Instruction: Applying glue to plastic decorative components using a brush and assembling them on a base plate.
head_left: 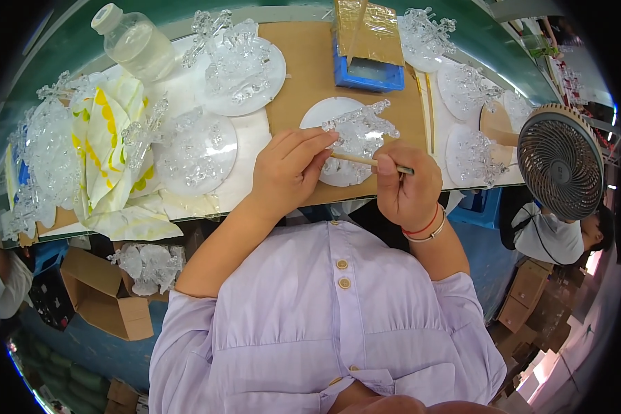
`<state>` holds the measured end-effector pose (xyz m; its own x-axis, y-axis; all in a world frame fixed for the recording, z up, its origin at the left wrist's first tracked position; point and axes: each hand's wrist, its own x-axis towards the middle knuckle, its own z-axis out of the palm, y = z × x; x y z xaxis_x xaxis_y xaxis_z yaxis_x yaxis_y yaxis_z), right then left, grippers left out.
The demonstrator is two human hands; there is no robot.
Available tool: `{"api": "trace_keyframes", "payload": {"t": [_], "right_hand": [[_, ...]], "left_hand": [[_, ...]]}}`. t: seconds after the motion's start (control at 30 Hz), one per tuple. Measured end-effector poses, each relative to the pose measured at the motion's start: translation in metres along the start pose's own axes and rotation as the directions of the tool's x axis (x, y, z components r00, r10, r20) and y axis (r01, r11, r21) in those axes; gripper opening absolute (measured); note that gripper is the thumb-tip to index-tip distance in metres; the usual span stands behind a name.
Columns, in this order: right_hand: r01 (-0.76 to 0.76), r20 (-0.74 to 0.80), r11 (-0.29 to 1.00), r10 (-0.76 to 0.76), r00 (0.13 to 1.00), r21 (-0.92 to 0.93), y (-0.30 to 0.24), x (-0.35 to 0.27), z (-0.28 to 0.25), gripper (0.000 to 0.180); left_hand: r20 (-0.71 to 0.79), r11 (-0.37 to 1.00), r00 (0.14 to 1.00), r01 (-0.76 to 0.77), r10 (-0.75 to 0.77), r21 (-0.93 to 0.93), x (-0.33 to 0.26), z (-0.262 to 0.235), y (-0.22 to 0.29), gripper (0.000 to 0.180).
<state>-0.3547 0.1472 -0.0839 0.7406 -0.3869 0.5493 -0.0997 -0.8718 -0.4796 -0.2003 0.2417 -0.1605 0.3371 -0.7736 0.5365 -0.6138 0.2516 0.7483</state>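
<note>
Clear plastic ornament on white disc, branched, glossy, translucent.

I wear a pale lilac button-up shirt with short sleeves that end above my elbows, leaving both forearms bare. A placket runs down the middle of the front, and two round tan buttons sit on it one below the other. The cloth is lightly creased, with a seam across the chest. On my right wrist sit a thin red cord and a pale bangle, side by side.
</note>
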Motion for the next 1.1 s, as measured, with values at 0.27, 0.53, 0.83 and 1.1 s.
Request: {"api": "trace_keyframes", "payload": {"t": [0.27, 0.53, 0.83, 1.1], "right_hand": [[0.323, 0.181, 0.945, -0.311, 0.933, -0.043, -0.003, -0.015, -0.001, 0.017], [0.423, 0.219, 0.898, -0.391, 0.894, -0.122, -0.013, -0.021, 0.004, 0.022], [0.104, -0.038, 0.992, -0.101, 0.994, 0.078, -0.011, -0.023, -0.034, 0.015], [0.030, -0.541, 0.999, -0.033, 0.840, -0.014, 0.000, -0.003, -0.073, 0.017]], "left_hand": [[-0.036, 0.999, 0.999, -0.032, 0.031, -0.007, -0.002, 0.003, -0.003, 0.033], [-0.054, 0.998, 0.997, -0.064, 0.062, -0.020, -0.001, 0.002, -0.002, 0.036], [-0.006, 1.000, 1.000, -0.025, 0.025, -0.001, 0.000, 0.002, 0.000, 0.030], [0.004, 1.000, 1.000, -0.009, 0.009, 0.010, 0.001, 0.000, 0.003, 0.030]]}}
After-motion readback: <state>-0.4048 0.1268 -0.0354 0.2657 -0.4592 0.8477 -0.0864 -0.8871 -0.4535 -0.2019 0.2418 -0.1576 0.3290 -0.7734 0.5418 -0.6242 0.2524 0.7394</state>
